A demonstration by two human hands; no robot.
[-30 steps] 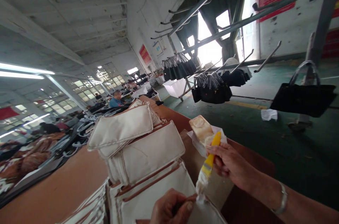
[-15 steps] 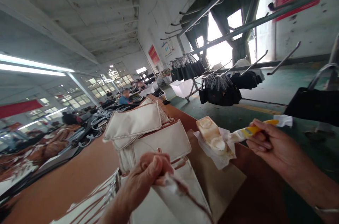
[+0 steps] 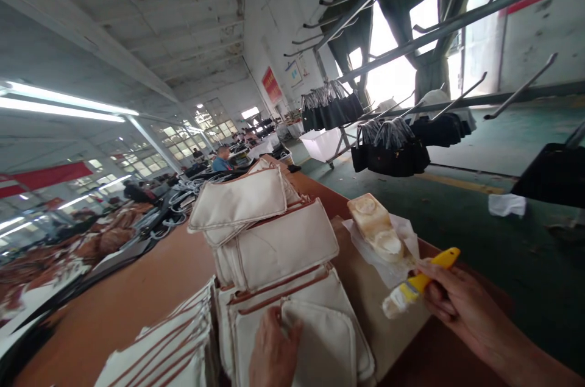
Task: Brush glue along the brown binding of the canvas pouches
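Note:
Cream panels with brown edges lie in overlapping piles on the brown table. My left hand rests on the nearest panel, fingers bent at its upper left edge; whether they pinch it is unclear. In my right hand is a yellow-handled brush, its bristles coated white and pointing left above a brown sheet. Just beyond the brush, a tray of whitish paste sits on crumpled white paper.
More cream pieces fan out at the lower left. Black bags hang on a metal rack at the right. Brown pieces and cords lie left of the table. A seated person is in the background.
My left hand has moved down onto the near panel; the blurred thing it held no longer shows there. The brush has come down and nearer, away from the tray. The view has shifted slightly.

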